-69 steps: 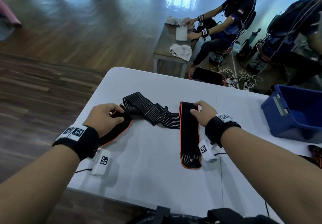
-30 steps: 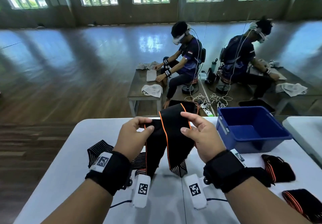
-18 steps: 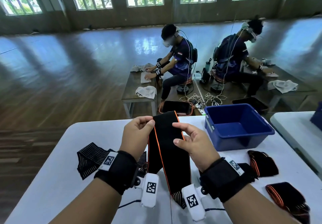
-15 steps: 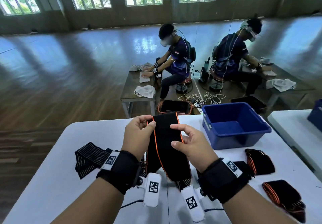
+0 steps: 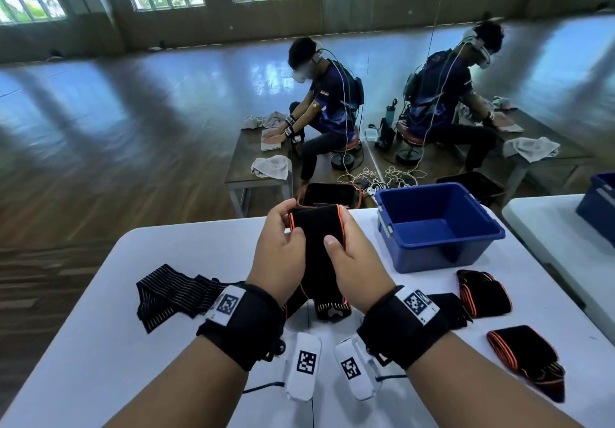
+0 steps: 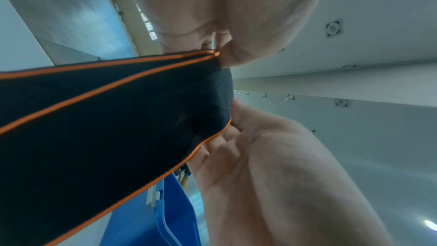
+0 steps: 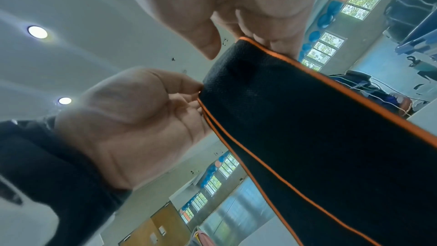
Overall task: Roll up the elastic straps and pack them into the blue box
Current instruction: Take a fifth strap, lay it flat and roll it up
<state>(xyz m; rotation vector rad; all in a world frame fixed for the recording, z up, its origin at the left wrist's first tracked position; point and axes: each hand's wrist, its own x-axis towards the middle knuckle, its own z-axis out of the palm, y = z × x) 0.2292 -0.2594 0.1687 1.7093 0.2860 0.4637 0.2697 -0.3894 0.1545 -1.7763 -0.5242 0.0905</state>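
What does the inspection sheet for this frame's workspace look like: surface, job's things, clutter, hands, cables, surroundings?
Surface: white table, a seam running down its middle.
Job's things: black orange-edged strap held up, its top end folded over, the striped tail trailing onto the table; blue box at the right, no straps inside; two bundled straps lying near it.
Clutter: nothing seen.
Hands: left hand and right hand each pinch a side edge of the strap's top.
Cables: thin blue cable on the table beneath the wrists.
Surroundings: wooden floor, windows, two seated people at low benches with towels.
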